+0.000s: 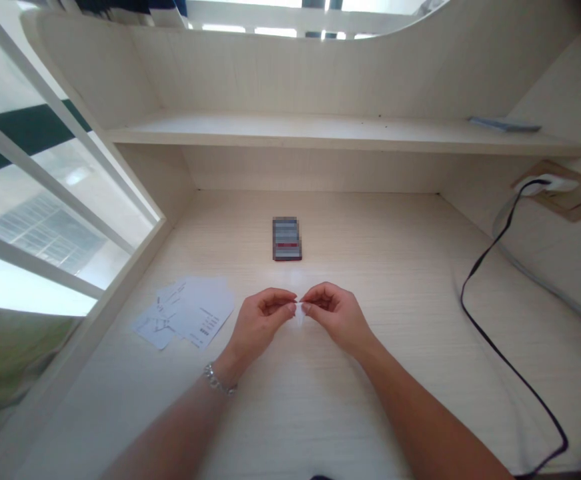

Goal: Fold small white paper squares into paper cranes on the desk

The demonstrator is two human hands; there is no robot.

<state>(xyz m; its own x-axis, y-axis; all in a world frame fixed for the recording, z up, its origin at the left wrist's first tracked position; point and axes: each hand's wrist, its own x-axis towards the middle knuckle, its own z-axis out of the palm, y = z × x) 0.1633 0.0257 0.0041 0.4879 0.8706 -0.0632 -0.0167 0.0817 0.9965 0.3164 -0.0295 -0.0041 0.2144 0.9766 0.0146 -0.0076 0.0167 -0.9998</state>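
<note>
Head view: what are the two hands doing?

"The left hand and the right hand are facing each other above the desk, fingertips nearly meeting, each pressing thumb against fingers."

"What are they gripping?"

"A small white piece, probably paper, is showing between the fingertips. Both pinches are looking closed on it, though the fingers are hiding most of it."

"How far along is the work?"

"Partway, I'm judging: the piece is being handled, not yet lying released. Printed sheets are overlapping on the desk beside the left hand; whether they're finished or waiting, I can't tell."

"Anything else?"

"A dark, pixelated rectangular thing is lying beyond the hands, out of their grip."
</note>
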